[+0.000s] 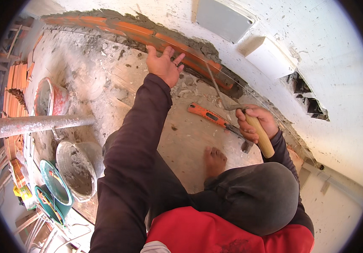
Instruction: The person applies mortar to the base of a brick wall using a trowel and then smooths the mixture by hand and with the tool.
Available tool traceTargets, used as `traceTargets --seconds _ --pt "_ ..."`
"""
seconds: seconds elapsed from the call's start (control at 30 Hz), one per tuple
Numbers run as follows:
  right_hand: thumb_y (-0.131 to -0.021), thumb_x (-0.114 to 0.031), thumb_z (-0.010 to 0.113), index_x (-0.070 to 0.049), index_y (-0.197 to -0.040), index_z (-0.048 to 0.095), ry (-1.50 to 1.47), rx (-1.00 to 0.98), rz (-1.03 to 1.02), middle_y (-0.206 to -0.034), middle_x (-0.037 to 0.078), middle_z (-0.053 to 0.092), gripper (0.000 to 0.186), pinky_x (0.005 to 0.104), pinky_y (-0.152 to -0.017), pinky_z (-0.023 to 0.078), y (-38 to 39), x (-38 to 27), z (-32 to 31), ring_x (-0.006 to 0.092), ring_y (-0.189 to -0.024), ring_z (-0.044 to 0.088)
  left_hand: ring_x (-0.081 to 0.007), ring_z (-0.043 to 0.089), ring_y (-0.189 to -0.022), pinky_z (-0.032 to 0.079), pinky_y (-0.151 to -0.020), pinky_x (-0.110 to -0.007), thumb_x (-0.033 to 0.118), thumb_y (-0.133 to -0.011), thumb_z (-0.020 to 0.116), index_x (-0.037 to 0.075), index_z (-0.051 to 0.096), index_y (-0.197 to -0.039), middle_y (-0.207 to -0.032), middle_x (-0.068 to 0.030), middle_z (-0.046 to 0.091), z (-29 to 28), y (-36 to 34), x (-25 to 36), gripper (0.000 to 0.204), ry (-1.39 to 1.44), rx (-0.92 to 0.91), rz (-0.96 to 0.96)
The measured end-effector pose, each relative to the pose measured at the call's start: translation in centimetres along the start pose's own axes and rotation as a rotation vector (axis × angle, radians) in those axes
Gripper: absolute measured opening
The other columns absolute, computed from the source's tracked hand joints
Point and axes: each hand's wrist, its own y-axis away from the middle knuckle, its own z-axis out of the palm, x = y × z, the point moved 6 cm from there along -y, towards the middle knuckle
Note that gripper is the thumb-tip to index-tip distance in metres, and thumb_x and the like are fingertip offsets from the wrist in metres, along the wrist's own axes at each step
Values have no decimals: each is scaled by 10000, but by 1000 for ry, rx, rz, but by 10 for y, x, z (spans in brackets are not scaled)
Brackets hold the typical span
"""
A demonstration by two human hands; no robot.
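Note:
My left hand has its fingers spread at the front edge of a low course of orange bricks bedded in grey mortar along the white wall; whether it touches them I cannot tell. My right hand grips a trowel by its wooden handle, its thin metal blade seen edge-on and angled up toward the bricks. A thin string runs along the bricks. Below the trowel, an orange-handled hammer lies on the dusty board floor.
A metal pole crosses at the left between a red bucket, a grey mortar bucket and green buckets. Stacked bricks stand beyond. Wall boxes and ragged openings are at the right. My bare foot is below.

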Motion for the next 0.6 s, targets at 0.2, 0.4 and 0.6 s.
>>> traceTargets --seconds 0.2,0.4,0.6 --pt "-984 -297 450 -66 -925 488 -146 142 -10 -599 54 464 241 285 -312 403 0 0 -24 159 -367 444 -301 243 -1447 88 -1167 -460 794 -889 103 20 35 -1560 -1639 -77 72 6 -1 -1 1027 54 -4 -6" --pt "-987 -305 441 -66 -929 485 -122 70 -37 -597 52 467 250 288 -309 424 12 0 -25 160 -370 453 -300 206 -1466 75 -1170 -473 784 -894 105 37 46 -1564 -1637 -67 76 7 1 0 1006 38 -7 -11" --pt "-987 -303 435 -51 -909 476 -122 41 -50 -587 64 467 267 292 -307 421 12 1 -25 170 -366 457 -308 194 -1470 61 -1170 -481 783 -896 103 52 63 -1568 -1633 -57 89 7 0 -2 993 49 -6 -13"
